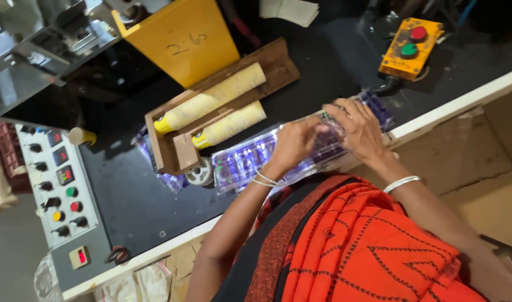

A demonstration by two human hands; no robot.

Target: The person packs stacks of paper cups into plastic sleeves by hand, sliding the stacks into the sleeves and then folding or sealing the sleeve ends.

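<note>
Black tabletop [323, 67] with a white edge fills most of the view, and a person in an orange and black cloth [357, 246] leans over it. Both hands are on a long clear plastic sleeve with purple print [250, 159] that lies flat near the edge. Left hand [292, 144] has its fingers curled shut on the sleeve. Right hand [359, 128] also grips it, with fingers bent over the top, just beside the left hand. White bangles sit on both wrists. Past the sleeve is a wooden tray [172, 148] holding two long stacks of paper cups [217, 98] lying side by side. Off to one side is a grey control panel [57, 184] with knobs. Farther away sit a yellow board [183, 39] and a yellow button box [410, 49].
</note>
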